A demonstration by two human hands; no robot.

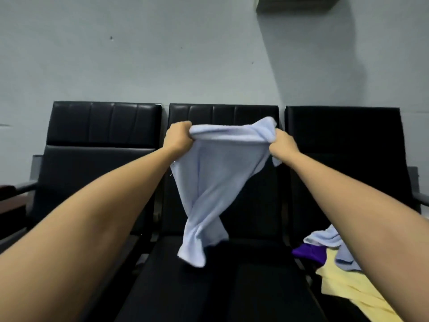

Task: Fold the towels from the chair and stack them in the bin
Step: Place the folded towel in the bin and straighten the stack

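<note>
holding the pale blue towel up at 12 o'clock before the middle chair, your left hand and right hand each clench a bunched top corner. shake out the twist lower down, then work your grips to the true corners. its top edge runs 9 to 3 o'clock; its long axis hangs toward 6.

No text, label, brand, number or sign can be read anywhere in view. The held towel, the chairs and the wall all show plain surfaces.
</note>
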